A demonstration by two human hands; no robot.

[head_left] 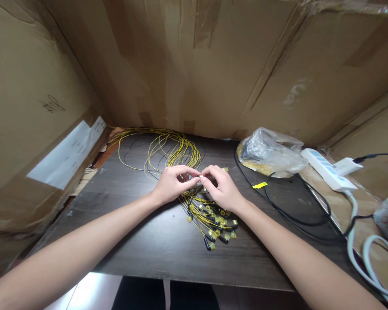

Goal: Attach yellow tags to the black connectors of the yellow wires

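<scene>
My left hand and my right hand meet over the bundle of thin yellow cables. Thumb and forefinger of each are pinched together, tip to tip, on something very small. The fingers mostly hide it; it may be the end of a cable. Below my right hand the cable ends fan out across the table. They carry black connector boots and clear yellow caps. Behind my left hand the cables run in loose loops toward the back left corner.
The dark wooden table is walled by cardboard. At right lie a clear plastic bag, a black cable with a yellow tag, and a white power strip with an adapter. A white paper label is on the left wall.
</scene>
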